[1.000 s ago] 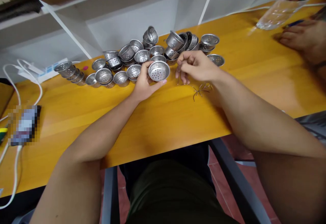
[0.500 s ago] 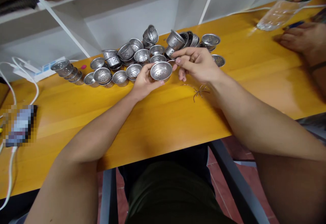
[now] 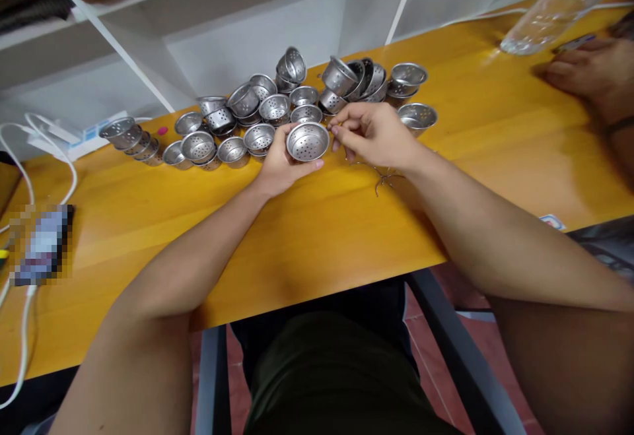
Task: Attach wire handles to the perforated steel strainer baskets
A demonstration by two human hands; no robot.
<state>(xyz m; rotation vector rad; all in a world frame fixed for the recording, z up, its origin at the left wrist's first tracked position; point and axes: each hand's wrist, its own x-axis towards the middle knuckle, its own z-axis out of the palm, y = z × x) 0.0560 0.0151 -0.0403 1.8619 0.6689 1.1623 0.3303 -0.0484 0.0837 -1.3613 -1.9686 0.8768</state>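
Left hand (image 3: 278,166) grips cup (image 3: 308,143); right hand (image 3: 372,133) just edged in beside it, pinching (can't tell what), so both work it.

Table (image 3: 321,237): cups (image 3: 198,148) along the back edge, one held cup (image 3: 307,142) before them.
Behind: shelf unit (image 3: 247,26). Left of the other cups: nested stack (image 3: 133,139); farther left, nearer the front edge: phone (image 3: 43,243). Middle: held cup in left hand (image 3: 282,167), right hand (image 3: 374,133) just beside its right rim. Before cups at right: wire pieces (image 3: 380,184). Back edge, right: bottle (image 3: 539,22), co-worker's hand (image 3: 589,68) to its right. Front edge, right: card (image 3: 552,222).
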